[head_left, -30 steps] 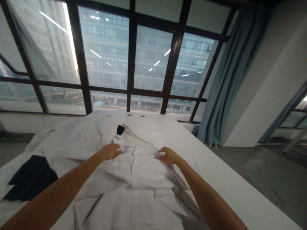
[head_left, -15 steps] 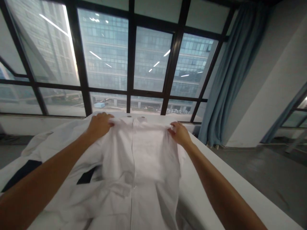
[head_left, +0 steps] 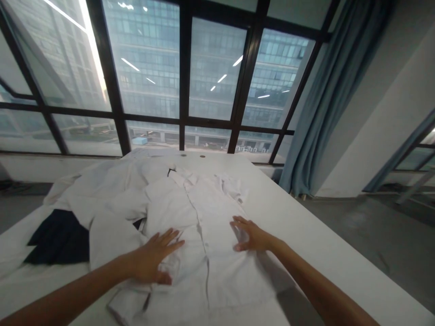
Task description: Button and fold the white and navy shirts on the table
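A white button-front shirt (head_left: 220,271) lies spread on the white table, its collar (head_left: 181,177) toward the window. The front placket runs down its middle, slightly wavy. My left hand (head_left: 154,256) is over the left half of the shirt, fingers spread and holding nothing. On the other side my right hand (head_left: 251,235) is at the shirt's right half, thumb and fingers apart. Whether either palm presses on the cloth I cannot tell. The far right sleeve (head_left: 234,185) looks crumpled.
More white garments (head_left: 108,194) are heaped on the left, with a dark navy cloth (head_left: 63,240) among them. The white table (head_left: 316,249) reaches toward the window, and its right edge slants toward me. A blue curtain (head_left: 322,104) hangs beside the pillar at right.
The shirt, held up by both hands at its shoulders, has come down flat on the table. Both hands have let go and moved closer to me.
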The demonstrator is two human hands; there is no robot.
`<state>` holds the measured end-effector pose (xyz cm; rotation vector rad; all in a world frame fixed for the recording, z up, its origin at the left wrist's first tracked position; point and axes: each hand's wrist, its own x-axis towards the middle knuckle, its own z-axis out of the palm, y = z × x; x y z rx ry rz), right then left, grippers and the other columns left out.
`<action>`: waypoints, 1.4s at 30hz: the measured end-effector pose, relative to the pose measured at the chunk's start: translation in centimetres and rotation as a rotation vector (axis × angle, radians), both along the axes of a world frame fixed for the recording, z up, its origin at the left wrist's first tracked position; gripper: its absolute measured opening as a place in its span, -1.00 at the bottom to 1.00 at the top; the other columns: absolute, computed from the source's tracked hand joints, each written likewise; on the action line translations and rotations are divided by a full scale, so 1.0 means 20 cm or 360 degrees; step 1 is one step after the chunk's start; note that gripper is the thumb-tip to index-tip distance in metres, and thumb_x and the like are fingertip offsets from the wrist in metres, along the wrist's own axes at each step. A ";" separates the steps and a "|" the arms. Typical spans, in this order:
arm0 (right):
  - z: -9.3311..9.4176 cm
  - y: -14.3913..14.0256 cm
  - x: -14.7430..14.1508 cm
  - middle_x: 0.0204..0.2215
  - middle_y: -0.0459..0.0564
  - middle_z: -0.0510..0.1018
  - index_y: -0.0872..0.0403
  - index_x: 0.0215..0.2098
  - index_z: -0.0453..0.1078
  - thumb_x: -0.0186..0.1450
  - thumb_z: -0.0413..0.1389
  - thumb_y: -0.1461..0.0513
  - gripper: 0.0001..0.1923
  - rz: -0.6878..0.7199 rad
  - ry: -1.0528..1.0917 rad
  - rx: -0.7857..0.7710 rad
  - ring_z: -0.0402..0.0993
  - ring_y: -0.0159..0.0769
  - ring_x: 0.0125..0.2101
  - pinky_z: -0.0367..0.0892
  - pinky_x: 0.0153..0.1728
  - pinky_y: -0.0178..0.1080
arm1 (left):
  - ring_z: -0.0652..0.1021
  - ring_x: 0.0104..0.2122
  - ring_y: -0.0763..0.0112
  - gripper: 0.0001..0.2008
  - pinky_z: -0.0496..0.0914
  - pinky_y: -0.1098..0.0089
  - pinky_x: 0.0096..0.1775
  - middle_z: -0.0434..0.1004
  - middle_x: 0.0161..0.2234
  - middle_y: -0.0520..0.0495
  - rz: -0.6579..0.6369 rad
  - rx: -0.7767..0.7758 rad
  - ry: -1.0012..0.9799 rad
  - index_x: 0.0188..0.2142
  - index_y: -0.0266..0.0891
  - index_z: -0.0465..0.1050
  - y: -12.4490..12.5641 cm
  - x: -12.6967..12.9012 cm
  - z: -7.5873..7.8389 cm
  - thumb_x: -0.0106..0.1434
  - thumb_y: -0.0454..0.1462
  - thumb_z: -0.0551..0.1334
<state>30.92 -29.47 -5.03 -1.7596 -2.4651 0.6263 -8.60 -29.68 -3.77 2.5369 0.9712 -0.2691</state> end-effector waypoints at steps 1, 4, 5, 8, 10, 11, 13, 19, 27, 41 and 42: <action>0.03 -0.04 0.03 0.33 0.25 -0.06 0.13 0.31 0.08 -0.01 0.25 -0.15 0.04 0.0037 -0.0022 -0.0027 -0.13 0.02 0.31 -0.13 0.25 0.02 | -0.19 0.32 -0.08 0.02 -0.13 -0.08 0.23 -0.38 0.36 -0.21 -0.0082 -0.0067 -0.0008 0.35 -0.05 -0.15 -0.05 -0.05 0.03 0.03 0.26 0.18; 0.17 -0.10 0.03 0.21 0.26 0.24 0.13 0.15 0.32 -0.15 0.37 -0.05 -0.05 0.0081 -0.0187 -0.0083 0.22 0.05 0.16 0.15 0.13 -0.10 | 0.06 0.28 -0.09 0.03 0.08 0.05 0.20 -0.11 0.35 -0.16 -0.0247 -0.0334 -0.0024 0.29 -0.01 0.10 -0.15 -0.12 0.14 -0.14 0.22 0.33; 0.21 -0.10 -0.02 0.11 0.23 0.38 0.11 0.05 0.42 -0.11 0.36 -0.04 -0.20 0.0040 -0.0264 -0.0057 0.34 0.03 0.07 0.23 0.05 -0.12 | 0.22 0.23 -0.07 -0.09 0.18 0.11 0.16 0.10 0.30 -0.13 -0.0200 -0.0397 -0.0056 0.21 -0.01 0.26 -0.14 -0.12 0.17 -0.13 0.19 0.35; 0.28 0.00 -0.26 -0.21 0.08 0.58 0.04 -0.24 0.52 0.21 0.12 -0.04 -0.64 -0.0175 -0.0382 0.0225 0.50 -0.10 -0.18 0.33 -0.17 -0.17 | 0.51 -0.06 0.07 -0.51 0.38 0.19 -0.01 0.53 -0.04 -0.08 0.0298 -0.0315 -0.0281 -0.12 -0.13 0.54 -0.02 -0.01 0.24 0.06 0.09 0.31; 0.27 0.12 -0.46 -0.30 0.04 0.60 0.02 -0.28 0.51 0.31 -0.01 -0.03 -0.63 -0.0246 -0.0307 0.0388 0.52 -0.17 -0.24 0.33 -0.26 -0.22 | 0.51 -0.10 0.15 -0.60 0.41 0.16 -0.06 0.50 -0.06 -0.10 0.0519 -0.0176 -0.0393 -0.07 -0.24 0.47 0.11 0.13 0.24 0.24 -0.02 0.22; 0.25 0.19 -0.55 -0.30 0.05 0.61 0.03 -0.27 0.51 0.32 -0.03 -0.02 -0.62 -0.0258 -0.0281 0.0422 0.53 -0.17 -0.25 0.33 -0.29 -0.24 | 0.50 -0.10 0.19 -0.63 0.42 0.14 -0.07 0.46 -0.04 -0.11 0.0584 -0.0125 -0.0429 -0.03 -0.27 0.42 0.18 0.19 0.23 0.29 -0.08 0.19; 0.19 0.32 -0.70 -0.30 0.11 0.61 0.08 -0.27 0.51 0.29 0.03 -0.02 -0.62 -0.0258 -0.0285 0.0392 0.55 -0.14 -0.27 0.34 -0.34 -0.25 | 0.48 -0.09 0.22 -0.66 0.43 0.15 -0.09 0.41 0.00 -0.13 0.0677 -0.0051 -0.0474 0.02 -0.28 0.36 0.30 0.31 0.20 0.32 -0.15 0.17; 0.07 0.51 -0.77 -0.36 0.24 0.61 0.18 -0.44 0.50 0.20 0.11 0.16 -0.77 -0.0245 -0.0166 0.0208 0.57 -0.08 -0.30 0.37 -0.38 -0.27 | 0.48 -0.08 0.23 -0.66 0.43 0.18 -0.09 0.40 0.00 -0.14 0.0925 0.0052 -0.0588 0.02 -0.25 0.36 0.49 0.44 0.08 0.31 -0.16 0.19; -0.07 0.49 -0.65 -0.63 -0.06 0.54 0.12 -0.57 0.33 0.18 0.06 0.23 -0.81 -0.0586 0.1394 -0.0545 0.51 -0.39 -0.56 0.34 -0.55 -0.42 | 0.51 -0.49 0.37 -0.71 0.32 0.43 -0.44 0.53 -0.50 -0.06 0.0943 -0.0096 -0.0721 -0.43 -0.31 0.52 0.50 0.50 -0.11 0.27 -0.16 0.15; -0.16 0.47 -0.62 -0.73 -0.17 0.42 0.10 -0.55 0.34 0.11 0.02 0.26 -0.89 -0.0466 0.1167 -0.0230 0.38 -0.44 -0.69 0.18 -0.63 -0.44 | 0.38 -0.66 0.50 -0.80 0.22 0.51 -0.55 0.35 -0.65 0.12 0.0858 -0.0259 -0.1262 -0.41 -0.25 0.38 0.48 0.52 -0.22 0.18 -0.21 0.05; -0.15 0.47 -0.62 -0.73 -0.17 0.41 0.11 -0.54 0.35 0.11 0.01 0.27 -0.88 -0.0470 0.1066 -0.0133 0.37 -0.44 -0.68 0.16 -0.62 -0.43 | 0.39 -0.67 0.50 -0.81 0.22 0.52 -0.55 0.35 -0.66 0.12 0.0880 -0.0282 -0.1238 -0.41 -0.25 0.38 0.48 0.52 -0.21 0.17 -0.21 0.06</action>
